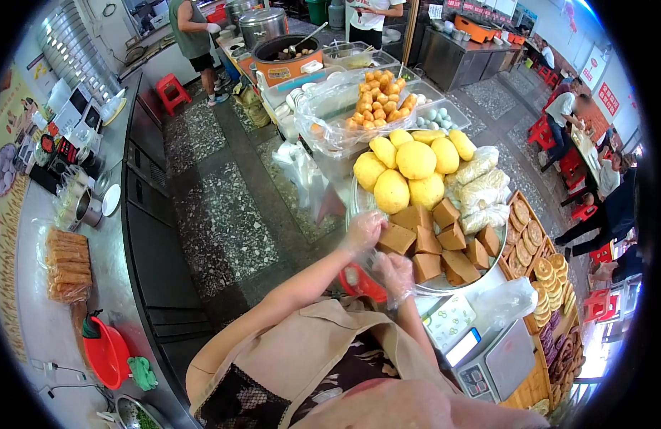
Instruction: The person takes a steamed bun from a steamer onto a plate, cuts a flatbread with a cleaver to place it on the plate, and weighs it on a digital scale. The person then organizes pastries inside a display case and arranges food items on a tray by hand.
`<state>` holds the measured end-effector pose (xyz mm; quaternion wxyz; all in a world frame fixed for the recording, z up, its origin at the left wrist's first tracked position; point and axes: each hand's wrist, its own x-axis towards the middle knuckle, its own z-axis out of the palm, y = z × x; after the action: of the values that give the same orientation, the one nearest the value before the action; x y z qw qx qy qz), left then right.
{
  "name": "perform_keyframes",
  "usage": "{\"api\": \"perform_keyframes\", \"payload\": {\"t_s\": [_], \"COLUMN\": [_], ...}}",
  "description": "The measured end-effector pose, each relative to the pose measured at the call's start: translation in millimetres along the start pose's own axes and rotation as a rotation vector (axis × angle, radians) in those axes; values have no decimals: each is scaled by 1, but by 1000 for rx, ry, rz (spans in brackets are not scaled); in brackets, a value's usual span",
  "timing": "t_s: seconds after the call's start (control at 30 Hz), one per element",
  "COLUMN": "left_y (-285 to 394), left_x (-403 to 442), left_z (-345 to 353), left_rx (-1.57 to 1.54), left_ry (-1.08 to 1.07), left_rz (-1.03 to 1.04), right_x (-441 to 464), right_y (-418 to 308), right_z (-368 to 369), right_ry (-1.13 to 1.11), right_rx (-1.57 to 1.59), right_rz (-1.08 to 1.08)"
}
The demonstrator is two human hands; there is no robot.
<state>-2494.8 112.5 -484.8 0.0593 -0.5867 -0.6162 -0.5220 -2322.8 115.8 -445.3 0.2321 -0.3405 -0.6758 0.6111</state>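
In a clear plastic glove, my left hand (365,232) is closed at the left rim of a round tray (441,292), beside brown cake blocks (396,239). Just right of it and nearer my body, my right hand (395,274), also gloved, has its fingers closed near the tray's front left edge. Thin clear plastic shows between the two hands; what the fingers grip is too small to tell. Yellow buns (416,160) are piled at the back of the tray, and bagged food (483,187) lies at its right side.
Fried balls (379,100) and pale eggs (437,116) stand behind the tray. A scale (496,361), phone (463,347) and flatbreads (550,289) are at the right. A red basin (106,354) sits on the left counter (123,236). Other people are farther off.
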Motion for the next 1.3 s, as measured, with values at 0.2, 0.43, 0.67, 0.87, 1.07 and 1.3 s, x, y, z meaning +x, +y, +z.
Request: {"api": "perform_keyframes", "payload": {"t_s": [0.2,0.43,0.67,0.87,1.07,1.3], "left_y": [2,4,5,7,8,9], "left_x": [0,2,2,3,3,5], "left_z": [0,-3,-2,-3,-3,-2], "left_rx": [-1,19,40,29,24,34], "left_ry": [18,-6,0,-8,-19,1], "left_rz": [10,8,22,11,-2,-5], "right_x": [-4,-3,-5,-3,-3,-5], "right_y": [-17,-14,-13,-8,-5,-13], "right_z": [-1,0,0,1,-1,-3], "right_ry": [5,12,4,5,-6,-27], "right_rx": [-90,-58,-19,-12,-2,-61], "right_rz": [-21,-17,-7,2,23,68]}}
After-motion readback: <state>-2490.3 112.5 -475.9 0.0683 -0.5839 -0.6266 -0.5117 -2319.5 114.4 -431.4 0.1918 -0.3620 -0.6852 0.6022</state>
